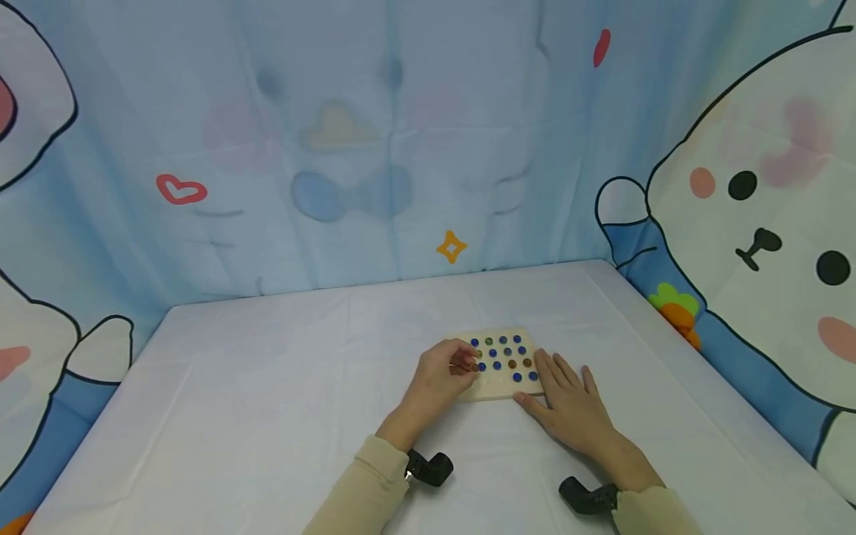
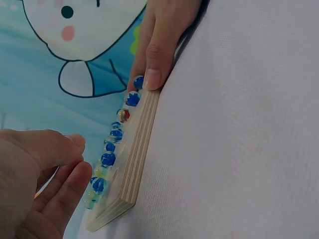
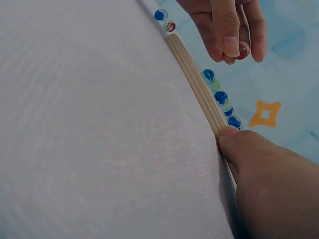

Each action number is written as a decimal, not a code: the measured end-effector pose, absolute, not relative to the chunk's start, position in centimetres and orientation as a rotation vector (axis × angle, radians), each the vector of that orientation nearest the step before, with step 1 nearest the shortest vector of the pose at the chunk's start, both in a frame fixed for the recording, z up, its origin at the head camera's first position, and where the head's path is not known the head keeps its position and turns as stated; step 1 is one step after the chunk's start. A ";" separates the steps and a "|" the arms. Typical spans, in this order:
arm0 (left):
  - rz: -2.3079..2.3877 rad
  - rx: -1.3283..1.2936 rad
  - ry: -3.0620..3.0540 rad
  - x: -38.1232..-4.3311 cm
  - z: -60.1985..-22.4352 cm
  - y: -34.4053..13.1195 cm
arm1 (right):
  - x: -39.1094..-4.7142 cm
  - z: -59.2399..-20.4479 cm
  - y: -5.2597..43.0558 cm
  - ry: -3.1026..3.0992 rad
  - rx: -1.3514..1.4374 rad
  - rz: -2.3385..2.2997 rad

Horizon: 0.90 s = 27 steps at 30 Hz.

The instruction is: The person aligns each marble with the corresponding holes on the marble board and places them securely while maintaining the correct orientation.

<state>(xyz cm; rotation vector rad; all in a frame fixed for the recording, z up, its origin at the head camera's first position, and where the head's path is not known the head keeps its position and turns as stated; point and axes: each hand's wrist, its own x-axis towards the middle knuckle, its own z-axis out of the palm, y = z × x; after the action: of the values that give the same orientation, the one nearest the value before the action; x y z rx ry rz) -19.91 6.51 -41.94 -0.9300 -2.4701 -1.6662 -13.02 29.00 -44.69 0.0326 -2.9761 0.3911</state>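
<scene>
A pale wooden board carries rows of glass marbles, most of them blue, a few brownish or greenish. Over its left side, my left hand pinches a reddish-brown marble between thumb and fingers, held above the board in the right wrist view. My right hand rests at the board's right end with its fingers extended. Its thumb touches the near corner, beside a blue marble. The left hand covers part of the board's left side in the head view.
Beyond the board's left end, a blue marble and a red-streaked marble show in the right wrist view. A white cloth covers the table. Behind it hangs a blue cartoon curtain. Each wrist wears a black device.
</scene>
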 end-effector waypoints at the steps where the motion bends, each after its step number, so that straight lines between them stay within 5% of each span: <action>1: -1.659 -0.933 -2.469 -19.9 -42.0 6.6 | -13.0 -44.7 29.0 -2.978 0.035 0.393; 27: -1.586 -0.930 -2.511 -20.2 -42.2 8.4 | -12.9 -44.5 28.4 -2.956 0.049 0.399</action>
<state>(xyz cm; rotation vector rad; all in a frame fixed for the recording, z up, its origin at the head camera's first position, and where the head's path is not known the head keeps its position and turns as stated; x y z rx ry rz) -20.18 8.39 -42.24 -0.9300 -2.5108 -1.5862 -12.95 28.40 -44.45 0.0490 -2.9564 0.3989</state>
